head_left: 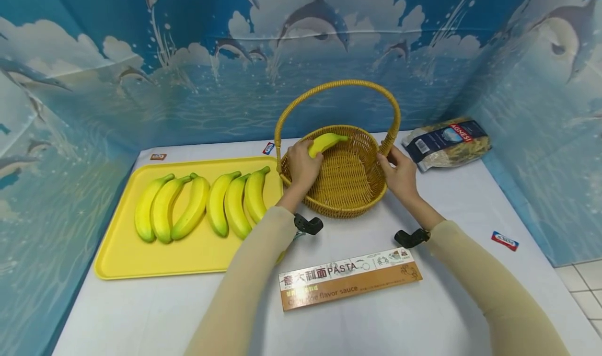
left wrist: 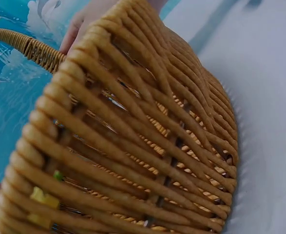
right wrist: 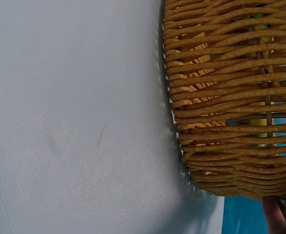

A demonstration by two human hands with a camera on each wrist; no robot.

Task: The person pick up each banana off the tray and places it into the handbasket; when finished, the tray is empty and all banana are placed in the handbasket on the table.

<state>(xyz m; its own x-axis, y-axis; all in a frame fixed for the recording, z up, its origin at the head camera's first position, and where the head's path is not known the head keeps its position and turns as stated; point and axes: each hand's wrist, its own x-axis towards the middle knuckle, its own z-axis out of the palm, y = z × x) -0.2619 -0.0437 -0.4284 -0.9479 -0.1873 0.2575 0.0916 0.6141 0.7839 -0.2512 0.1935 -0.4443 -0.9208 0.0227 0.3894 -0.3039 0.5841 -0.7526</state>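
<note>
Six bananas (head_left: 193, 209) lie on the yellow tray (head_left: 160, 259). The left hand (head_left: 302, 165) grips another banana (head_left: 324, 142) in the wicker basket (head_left: 343, 181); the right hand (head_left: 401, 175) pinches its rim (head_left: 343, 209).

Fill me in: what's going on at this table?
A person's left hand holds a banana at the left side of the wicker basket; whether it touches the basket's bottom isn't clear. The right hand grips the basket's right rim by the handle. Six more bananas show on the yellow tray to the left. A pasta box lies in front of the basket.
</note>
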